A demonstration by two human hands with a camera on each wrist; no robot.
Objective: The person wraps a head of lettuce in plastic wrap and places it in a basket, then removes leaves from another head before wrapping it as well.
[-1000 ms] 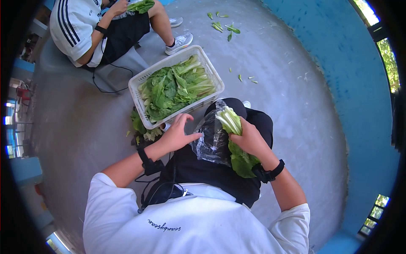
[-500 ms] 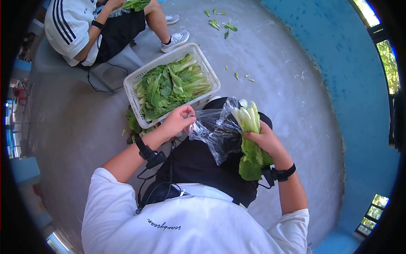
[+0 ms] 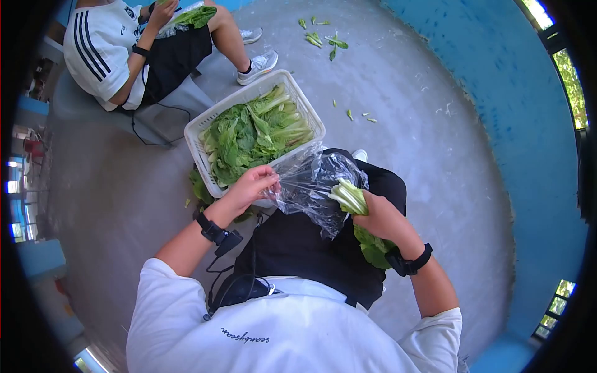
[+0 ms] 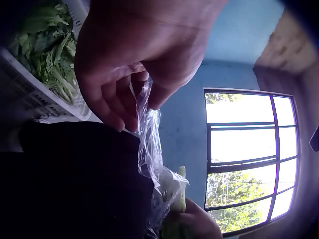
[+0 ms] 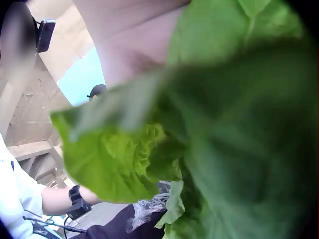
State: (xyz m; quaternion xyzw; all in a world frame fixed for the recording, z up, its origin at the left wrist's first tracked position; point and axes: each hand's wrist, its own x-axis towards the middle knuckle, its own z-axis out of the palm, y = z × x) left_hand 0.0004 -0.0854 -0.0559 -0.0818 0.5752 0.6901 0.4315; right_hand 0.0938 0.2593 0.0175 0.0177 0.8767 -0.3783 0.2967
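My left hand [image 3: 252,186] pinches the edge of a clear plastic bag [image 3: 311,180], which stretches across above my lap. In the left wrist view the bag [image 4: 149,144] hangs from between the thumb and fingers of the left hand [image 4: 134,64]. My right hand [image 3: 382,217] grips a bunch of leafy greens [image 3: 349,198], its pale stems pointing left at the bag and its leaves hanging below the hand. Whether the stem tips are inside the bag or behind it, I cannot tell. Large leaves [image 5: 239,129] cover most of the right wrist view and hide the fingers.
A white basket [image 3: 194,133] full of greens stands on the floor beyond my left hand. Another person [image 3: 102,56] sits at the upper left, holding greens. Loose leaves [image 3: 336,42] lie on the floor; more leaves are beside the basket. A blue wall [image 3: 491,93] curves along the right.
My left hand has gone from spread fingers near the bag to pinching its edge, and the bag is pulled wider. The greens rose upright, then tipped left, their stems now at the bag.
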